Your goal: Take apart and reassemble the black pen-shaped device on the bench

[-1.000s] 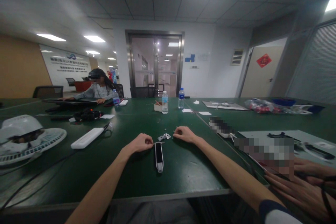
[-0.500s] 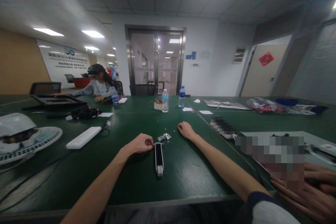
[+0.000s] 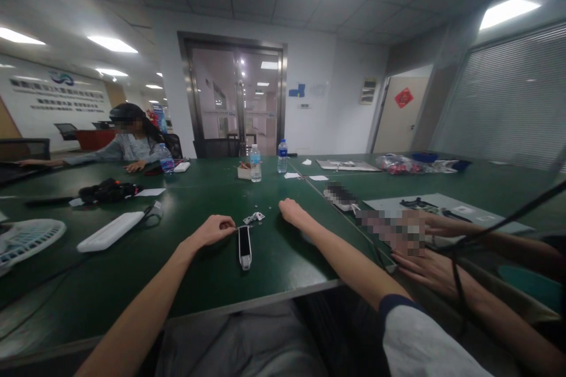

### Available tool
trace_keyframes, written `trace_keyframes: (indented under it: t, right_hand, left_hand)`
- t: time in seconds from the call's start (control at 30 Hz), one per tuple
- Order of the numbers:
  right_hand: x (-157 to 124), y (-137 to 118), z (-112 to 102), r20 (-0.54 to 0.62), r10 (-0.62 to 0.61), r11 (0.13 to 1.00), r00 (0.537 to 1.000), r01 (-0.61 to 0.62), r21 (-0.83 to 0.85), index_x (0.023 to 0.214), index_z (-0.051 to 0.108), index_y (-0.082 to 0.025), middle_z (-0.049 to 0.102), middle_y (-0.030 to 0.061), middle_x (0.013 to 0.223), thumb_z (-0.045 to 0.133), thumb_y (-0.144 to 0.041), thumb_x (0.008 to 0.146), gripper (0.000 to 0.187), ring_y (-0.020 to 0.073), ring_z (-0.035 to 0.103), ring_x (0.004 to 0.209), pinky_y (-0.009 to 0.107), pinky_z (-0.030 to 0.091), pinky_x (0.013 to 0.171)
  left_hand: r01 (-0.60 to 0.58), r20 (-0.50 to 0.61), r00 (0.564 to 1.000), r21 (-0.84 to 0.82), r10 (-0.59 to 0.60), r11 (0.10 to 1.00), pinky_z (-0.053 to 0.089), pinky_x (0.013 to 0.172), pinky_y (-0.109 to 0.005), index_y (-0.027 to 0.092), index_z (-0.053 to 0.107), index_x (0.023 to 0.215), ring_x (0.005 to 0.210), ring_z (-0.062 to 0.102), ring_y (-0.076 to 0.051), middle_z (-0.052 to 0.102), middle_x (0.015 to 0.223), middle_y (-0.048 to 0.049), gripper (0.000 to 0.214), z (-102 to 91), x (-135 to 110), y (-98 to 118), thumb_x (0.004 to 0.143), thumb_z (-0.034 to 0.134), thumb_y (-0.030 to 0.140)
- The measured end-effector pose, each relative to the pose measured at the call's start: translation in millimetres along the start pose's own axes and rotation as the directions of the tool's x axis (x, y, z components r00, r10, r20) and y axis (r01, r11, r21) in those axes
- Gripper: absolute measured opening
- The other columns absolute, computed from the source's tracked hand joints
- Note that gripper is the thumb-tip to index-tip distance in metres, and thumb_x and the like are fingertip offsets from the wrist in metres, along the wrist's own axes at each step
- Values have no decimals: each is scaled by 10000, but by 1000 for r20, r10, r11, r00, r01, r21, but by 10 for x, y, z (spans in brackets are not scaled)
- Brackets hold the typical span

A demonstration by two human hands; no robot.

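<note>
While the left hand [image 3: 216,230] rests on the green table [image 3: 292,268], its thumb and forefinger come together close to the far end of a slim white device [image 3: 244,247] with a dark face. The fingers are curled, but I cannot tell whether they pinch something small or touch the device. This device lies on the table in front of the person, with its long side pointing away from the body, to the right of the left hand.

Just beyond its far end lie several small black and white pieces [image 3: 253,218], grouped closely together. The right hand [image 3: 290,213] is on the table to the right of these pieces, apart from them. Its fingers are bent inward, and whether they hold anything I cannot tell.

Farther away stand a clear bottle [image 3: 255,165], beside a small box [image 3: 243,173], and a bottle with a blue cap [image 3: 282,158]. On the left lies a long white block [image 3: 110,231]. At the right side, a co-worker's hands [image 3: 435,271] are near a grey sheet [image 3: 486,216]; blurred squares partly cover that place.
</note>
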State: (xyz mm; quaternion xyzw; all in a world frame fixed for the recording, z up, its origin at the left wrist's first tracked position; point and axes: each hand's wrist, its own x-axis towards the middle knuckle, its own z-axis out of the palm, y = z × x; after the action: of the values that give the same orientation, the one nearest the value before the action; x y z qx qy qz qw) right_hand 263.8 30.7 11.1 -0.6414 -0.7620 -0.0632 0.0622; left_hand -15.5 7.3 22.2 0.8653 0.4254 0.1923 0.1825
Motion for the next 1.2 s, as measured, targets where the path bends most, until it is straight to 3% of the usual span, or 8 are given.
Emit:
trace_keyframes:
  t: [0.27,0.33,0.43,0.53,0.77,0.97,1.2]
  right_hand:
    - [-73,-133,-125,-12,-29,999,999,30,30,953,658,-78,640,201,957,498,-142,807,226,246,622,895,290,454,733]
    - [-90,-187,-147,-56,-119,991,991,123,61,915,664,-90,644,179,939,483,-160,822,215,231,616,887,280,439,737]
    - [-135,-299,-159,-144,-308,934,940,328,144,872,658,-110,635,129,891,469,-177,845,203,191,589,876,256,409,749]
    - [-188,-422,-145,-210,-382,880,900,423,216,861,637,-114,615,93,852,461,-169,854,185,159,560,830,243,390,726]
    - [-236,-537,-66,-256,-402,826,879,469,311,831,613,-106,610,69,820,515,-134,823,102,133,536,772,242,371,718]
    - [-228,-536,-43,-279,-436,772,856,515,374,850,635,-112,632,56,803,501,-137,834,137,121,554,714,223,380,674]
    - [-234,-465,-108,-211,-459,714,863,500,491,914,680,-143,671,31,818,527,-166,823,180,107,578,691,208,397,671]
  left_hand:
    - [-15,-15,1000,30,16,999,425,660,-246,146,670,793,713,570,-171,648,764,-45,308,18,-21,-34,754,495,397]
    - [-25,-10,1000,43,26,999,423,653,-243,146,666,786,706,566,-168,643,751,-42,302,34,-5,-40,753,494,392]
    - [-24,1,1000,51,24,998,420,642,-239,149,662,786,693,561,-163,639,741,-36,296,54,19,-54,749,493,390]
    - [-22,6,1000,59,21,998,416,624,-235,152,658,784,666,554,-155,631,717,-30,282,63,32,-52,749,491,376]
    - [-23,12,1000,70,22,997,409,605,-231,151,658,783,643,545,-145,624,694,-22,277,54,31,-1,748,485,365]
    - [-7,13,1000,65,6,998,412,614,-242,148,665,792,655,541,-155,624,704,-30,298,50,30,6,742,486,382]
    - [-2,5,1000,32,2,999,412,614,-240,147,661,789,656,543,-154,617,701,-27,299,75,37,-54,737,490,387]
